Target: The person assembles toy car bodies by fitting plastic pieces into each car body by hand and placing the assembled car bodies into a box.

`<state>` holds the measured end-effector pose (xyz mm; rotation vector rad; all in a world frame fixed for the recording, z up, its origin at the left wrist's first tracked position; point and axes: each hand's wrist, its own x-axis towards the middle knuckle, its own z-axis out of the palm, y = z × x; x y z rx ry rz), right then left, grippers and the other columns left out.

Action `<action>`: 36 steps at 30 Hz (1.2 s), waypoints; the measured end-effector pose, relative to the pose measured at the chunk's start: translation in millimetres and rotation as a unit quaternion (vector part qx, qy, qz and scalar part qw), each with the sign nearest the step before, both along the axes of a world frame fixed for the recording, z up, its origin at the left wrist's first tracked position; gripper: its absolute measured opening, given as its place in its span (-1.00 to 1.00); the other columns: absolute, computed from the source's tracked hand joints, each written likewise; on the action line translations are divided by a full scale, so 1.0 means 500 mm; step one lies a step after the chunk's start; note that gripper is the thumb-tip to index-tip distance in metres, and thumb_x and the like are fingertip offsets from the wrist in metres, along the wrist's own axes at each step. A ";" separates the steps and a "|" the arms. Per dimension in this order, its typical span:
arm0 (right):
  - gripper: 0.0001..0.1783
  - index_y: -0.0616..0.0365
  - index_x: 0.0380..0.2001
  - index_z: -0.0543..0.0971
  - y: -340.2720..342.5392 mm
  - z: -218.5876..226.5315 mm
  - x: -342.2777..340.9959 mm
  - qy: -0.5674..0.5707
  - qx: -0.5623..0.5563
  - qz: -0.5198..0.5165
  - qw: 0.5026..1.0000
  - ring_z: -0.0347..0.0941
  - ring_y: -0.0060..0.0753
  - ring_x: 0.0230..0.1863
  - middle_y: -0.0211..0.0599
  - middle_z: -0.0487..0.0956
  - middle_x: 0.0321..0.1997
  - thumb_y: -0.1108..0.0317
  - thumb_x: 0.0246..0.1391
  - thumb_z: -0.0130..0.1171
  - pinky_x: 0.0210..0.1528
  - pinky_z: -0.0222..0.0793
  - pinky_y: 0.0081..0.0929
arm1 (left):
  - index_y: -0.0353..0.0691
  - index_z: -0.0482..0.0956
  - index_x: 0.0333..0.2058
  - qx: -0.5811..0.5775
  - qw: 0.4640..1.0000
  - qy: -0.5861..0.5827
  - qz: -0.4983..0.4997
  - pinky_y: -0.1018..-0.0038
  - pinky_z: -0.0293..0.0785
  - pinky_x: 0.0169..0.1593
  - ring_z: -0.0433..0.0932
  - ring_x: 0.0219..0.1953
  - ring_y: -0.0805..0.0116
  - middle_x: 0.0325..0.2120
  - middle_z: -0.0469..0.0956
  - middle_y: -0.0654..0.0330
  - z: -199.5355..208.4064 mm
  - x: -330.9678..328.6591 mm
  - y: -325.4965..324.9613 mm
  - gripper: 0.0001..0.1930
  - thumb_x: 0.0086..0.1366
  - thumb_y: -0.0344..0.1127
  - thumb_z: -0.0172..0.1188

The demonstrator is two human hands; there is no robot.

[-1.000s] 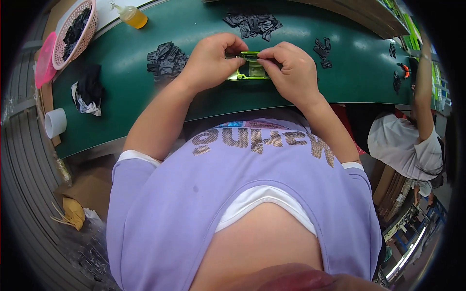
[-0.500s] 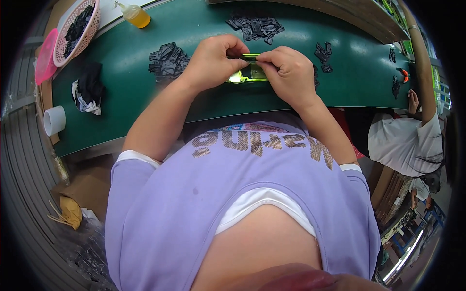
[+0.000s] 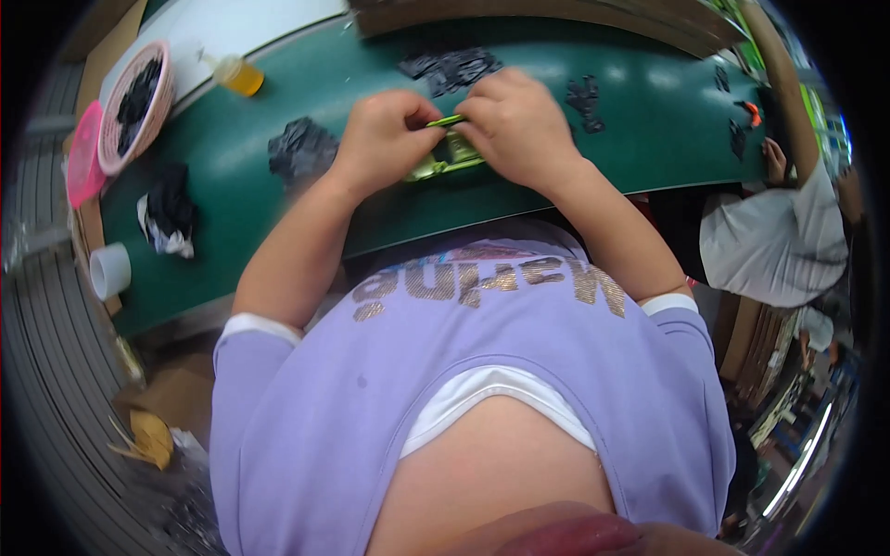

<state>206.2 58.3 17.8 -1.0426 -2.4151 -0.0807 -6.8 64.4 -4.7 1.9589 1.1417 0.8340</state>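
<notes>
Green frame (image 3: 452,166) pinched between both hands (image 3: 382,141) (image 3: 519,130).

On my feed the lime-green frame (image 3: 426,171) looks like glossy plastic, and the desk (image 3: 649,144) smooth with a soft sheen. I make out dull black plastic pieces (image 3: 451,69), a pink plastic basket (image 3: 161,111) and crumpled matt cloth (image 3: 171,199).

The left hand (image 3: 385,144) and right hand (image 3: 521,128) grip a green frame (image 3: 452,167) over the table (image 3: 236,199). One pile of black parts (image 3: 301,150) lies left of them, a pink basket (image 3: 156,116) farther left.
</notes>
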 end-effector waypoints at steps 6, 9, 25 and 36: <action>-0.89 0.11 -0.59 0.67 0.027 0.004 -0.007 -0.163 -0.100 0.037 0.981 0.61 -0.05 -0.34 -0.10 0.65 -0.48 0.34 -0.20 0.22 -0.28 0.51 -0.16 | -0.26 0.67 -0.43 0.118 0.981 0.144 -0.050 0.15 0.48 -0.23 0.56 -0.34 -0.08 -0.43 0.60 -0.05 -0.009 0.011 0.021 -0.84 0.10 -0.28 0.29; -0.85 0.12 -0.56 0.70 0.037 0.012 -0.046 -0.200 -0.145 0.085 0.965 0.63 -0.04 -0.35 -0.12 0.67 -0.44 0.31 -0.11 0.20 -0.35 0.51 -0.15 | -0.28 0.48 -0.58 0.181 0.973 0.126 -0.064 0.13 0.38 -0.37 0.48 -0.47 -0.07 -0.58 0.48 0.00 0.002 -0.001 0.013 -0.79 0.03 -0.36 0.35; -0.88 0.09 -0.57 0.68 0.031 0.024 -0.033 -0.272 -0.136 0.097 0.948 0.64 -0.10 -0.35 -0.19 0.68 -0.45 0.31 -0.17 0.25 -0.39 0.50 -0.19 | -0.32 0.49 -0.60 0.169 0.980 0.081 -0.066 0.20 0.33 -0.42 0.44 -0.53 0.02 -0.63 0.43 0.04 -0.009 0.021 0.004 -0.82 0.06 -0.44 0.33; -0.88 0.08 -0.50 0.70 0.020 0.015 -0.012 -0.252 -0.184 0.015 0.950 0.65 -0.10 -0.32 -0.20 0.69 -0.41 0.33 -0.16 0.26 -0.37 0.52 -0.18 | -0.32 0.53 -0.09 0.184 0.971 0.070 -0.134 0.19 0.40 -0.02 0.48 -0.14 -0.05 -0.22 0.55 0.00 0.029 0.019 -0.030 -0.47 -0.08 -0.34 0.46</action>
